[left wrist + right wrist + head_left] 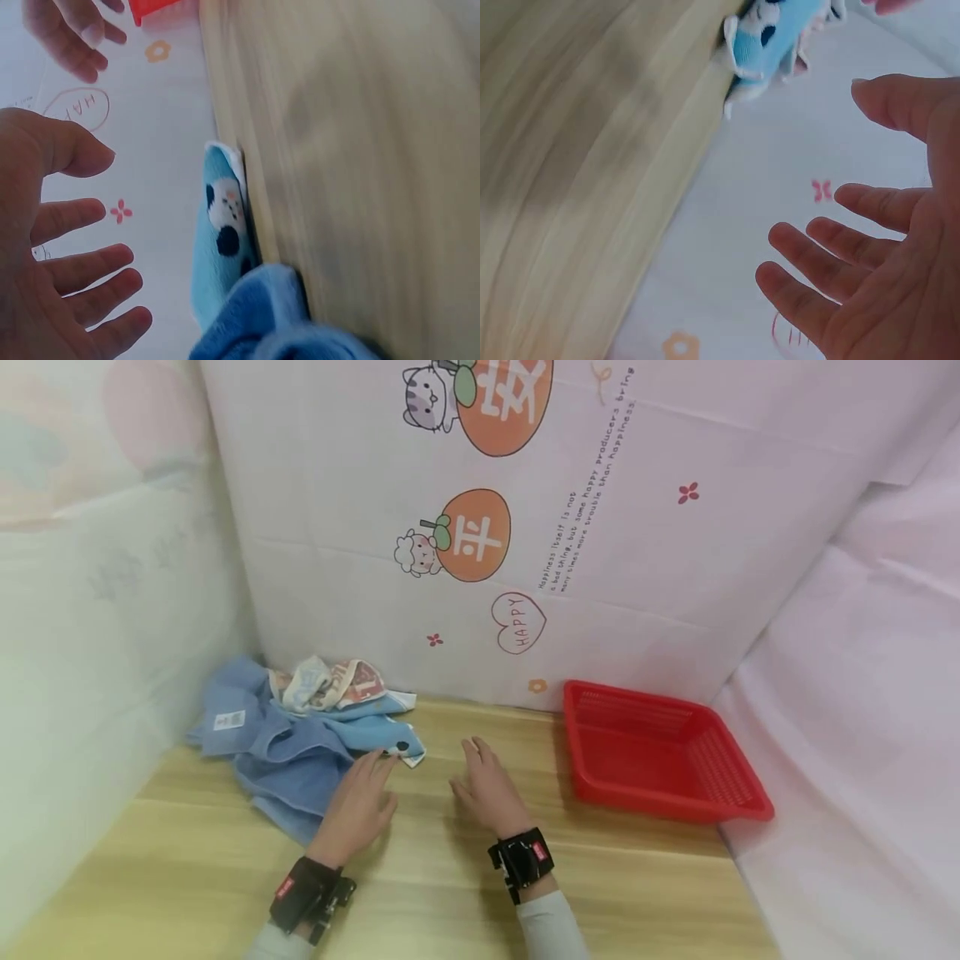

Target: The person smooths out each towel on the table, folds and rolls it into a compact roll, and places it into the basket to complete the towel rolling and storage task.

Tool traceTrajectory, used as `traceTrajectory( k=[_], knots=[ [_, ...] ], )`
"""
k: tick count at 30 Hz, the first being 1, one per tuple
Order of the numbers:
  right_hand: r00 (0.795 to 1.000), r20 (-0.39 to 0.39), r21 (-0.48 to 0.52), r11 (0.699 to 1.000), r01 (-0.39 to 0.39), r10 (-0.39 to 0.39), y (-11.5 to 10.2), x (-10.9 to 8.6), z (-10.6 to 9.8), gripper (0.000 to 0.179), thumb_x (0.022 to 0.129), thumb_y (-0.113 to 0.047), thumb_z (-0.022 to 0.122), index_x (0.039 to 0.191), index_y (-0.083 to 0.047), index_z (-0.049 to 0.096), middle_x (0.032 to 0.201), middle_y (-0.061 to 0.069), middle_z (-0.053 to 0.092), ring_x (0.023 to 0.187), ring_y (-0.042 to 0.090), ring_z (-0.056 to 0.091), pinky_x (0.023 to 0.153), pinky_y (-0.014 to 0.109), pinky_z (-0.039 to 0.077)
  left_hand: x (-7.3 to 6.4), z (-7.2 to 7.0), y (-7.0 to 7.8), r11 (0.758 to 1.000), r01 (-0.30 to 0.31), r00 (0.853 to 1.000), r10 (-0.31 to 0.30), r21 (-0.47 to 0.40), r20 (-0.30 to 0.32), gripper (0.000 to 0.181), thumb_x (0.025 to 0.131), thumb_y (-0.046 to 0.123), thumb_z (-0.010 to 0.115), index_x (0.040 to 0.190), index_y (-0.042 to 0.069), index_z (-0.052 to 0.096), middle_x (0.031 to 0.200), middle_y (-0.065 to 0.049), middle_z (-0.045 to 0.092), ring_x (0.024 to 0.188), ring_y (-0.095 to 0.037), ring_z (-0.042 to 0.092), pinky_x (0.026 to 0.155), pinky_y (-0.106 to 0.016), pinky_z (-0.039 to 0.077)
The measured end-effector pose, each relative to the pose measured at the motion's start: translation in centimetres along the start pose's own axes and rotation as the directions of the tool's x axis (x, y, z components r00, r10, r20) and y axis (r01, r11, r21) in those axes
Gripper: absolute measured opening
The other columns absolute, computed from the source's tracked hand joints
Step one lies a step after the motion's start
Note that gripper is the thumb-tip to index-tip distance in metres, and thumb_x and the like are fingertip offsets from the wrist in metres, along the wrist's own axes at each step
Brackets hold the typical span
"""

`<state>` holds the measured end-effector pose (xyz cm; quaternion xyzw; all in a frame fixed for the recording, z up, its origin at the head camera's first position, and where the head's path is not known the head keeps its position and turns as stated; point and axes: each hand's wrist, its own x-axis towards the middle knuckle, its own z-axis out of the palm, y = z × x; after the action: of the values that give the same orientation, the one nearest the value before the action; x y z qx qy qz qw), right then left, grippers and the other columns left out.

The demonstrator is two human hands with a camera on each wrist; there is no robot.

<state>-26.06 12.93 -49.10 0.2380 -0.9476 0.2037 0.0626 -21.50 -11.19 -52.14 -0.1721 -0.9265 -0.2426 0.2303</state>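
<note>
My left hand (356, 810) is over the table just right of a blue cloth (292, 760), fingers spread and nothing in them. To its right, my right hand (491, 789) hovers with loose, apart fingers, also holding nothing. The blue cloth bears a white label and lies crumpled at the back left. A light blue towel (378, 731) with a black-and-white animal print pokes out beside it, its corner close to my left fingertips in the head view. Behind them is a bunched white cloth (326, 683) with coloured print. In the left wrist view the light blue towel (225, 217) stands beyond the fingers.
A red plastic basket (573, 752) with perforated sides stands at the back right of the wooden table (427, 893). White printed sheets (600, 635) hang as walls behind and on both sides. Each wrist wears a black strapped device.
</note>
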Motion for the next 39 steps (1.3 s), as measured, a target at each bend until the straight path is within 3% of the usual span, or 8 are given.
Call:
traceTrajectory(
  k=[6,13,18,23,26,30,34,39],
  knots=[
    [0.996,0.089,-0.043,0.999,0.028,-0.024,-0.4,2.7,2.3,0.064,0.102,-0.025,0.061,0.154,0.0,0.035,0.156,0.025,0.038,0.143,0.038,0.042,0.116,0.049,0.039,-1.1,0.0,-0.4,1.0,0.021,1.0,-0.022,-0.01,-0.019,0.052,0.085,0.006,0.074,0.135,-0.005,0.059,0.137,-0.032,0.056,0.128,-0.048,0.054,0.107,-0.059,0.045],
    [0.988,0.128,-0.037,0.995,0.091,-0.085,-0.3,6.8,5.3,0.065,0.101,-0.024,0.063,0.154,0.001,0.035,0.155,0.023,0.039,0.143,0.036,0.041,0.116,0.045,0.041,-1.9,-0.2,-0.6,0.999,0.039,0.999,-0.04,-0.031,-0.031,0.05,0.085,0.003,0.073,0.132,-0.005,0.06,0.135,-0.033,0.057,0.125,-0.049,0.055,0.103,-0.061,0.047],
    [0.981,0.178,0.008,0.998,0.07,-0.07,-0.3,9.5,7.6,0.07,0.101,-0.026,0.064,0.156,0.0,0.031,0.157,0.023,0.036,0.145,0.037,0.038,0.117,0.045,0.039,-2.3,-0.3,-1.0,0.998,0.052,0.998,-0.053,-0.022,-0.02,0.053,0.084,0.005,0.076,0.133,-0.006,0.059,0.136,-0.032,0.056,0.126,-0.049,0.054,0.106,-0.06,0.045],
    [0.953,0.302,-0.03,0.999,0.029,-0.018,-0.8,10.3,9.5,0.07,0.102,-0.031,0.059,0.157,0.0,0.028,0.157,0.023,0.038,0.145,0.039,0.037,0.118,0.047,0.037,-2.6,-0.4,-1.5,0.998,0.061,0.998,-0.061,-0.013,-0.015,0.052,0.084,0.006,0.077,0.133,-0.006,0.059,0.135,-0.032,0.057,0.125,-0.049,0.054,0.105,-0.06,0.046],
    [0.949,0.314,-0.078,0.997,0.023,0.002,-1.5,10.2,9.9,0.067,0.104,-0.032,0.056,0.157,-0.001,0.03,0.156,0.021,0.04,0.145,0.037,0.038,0.119,0.045,0.036,-2.9,-0.6,-1.8,0.994,0.107,0.994,-0.107,0.024,-0.008,0.054,0.082,0.005,0.078,0.131,-0.005,0.06,0.133,-0.032,0.057,0.123,-0.049,0.055,0.103,-0.06,0.047],
    [0.951,0.309,-0.078,0.996,0.047,-0.02,-2.3,10.4,10.1,0.064,0.104,-0.032,0.056,0.155,0.0,0.034,0.155,0.021,0.042,0.144,0.036,0.039,0.119,0.044,0.036,-3.8,-1.0,-2.6,0.969,0.217,0.975,-0.221,0.115,0.026,0.054,0.077,0.003,0.079,0.128,-0.006,0.062,0.125,-0.033,0.059,0.115,-0.049,0.058,0.095,-0.061,0.05],
    [0.95,0.309,-0.093,0.992,0.08,-0.048,-3.0,10.8,10.5,0.063,0.103,-0.032,0.055,0.153,0.001,0.036,0.154,0.022,0.043,0.144,0.037,0.04,0.119,0.043,0.036,-4.1,-1.3,-3.5,0.947,0.295,0.947,-0.308,0.13,0.093,0.042,0.081,0.002,0.074,0.121,-0.007,0.065,0.116,-0.029,0.061,0.108,-0.046,0.058,0.091,-0.059,0.051],
    [0.943,0.328,-0.075,0.993,0.091,-0.062,-4.5,11.1,10.3,0.066,0.102,-0.032,0.058,0.154,0.001,0.035,0.154,0.022,0.043,0.142,0.037,0.042,0.117,0.044,0.039,-3.7,-1.8,-4.3,0.942,0.319,0.936,-0.33,0.102,0.121,0.022,0.082,-0.005,0.068,0.104,-0.003,0.067,0.099,-0.021,0.064,0.095,-0.042,0.061,0.086,-0.054,0.052]
  ],
)
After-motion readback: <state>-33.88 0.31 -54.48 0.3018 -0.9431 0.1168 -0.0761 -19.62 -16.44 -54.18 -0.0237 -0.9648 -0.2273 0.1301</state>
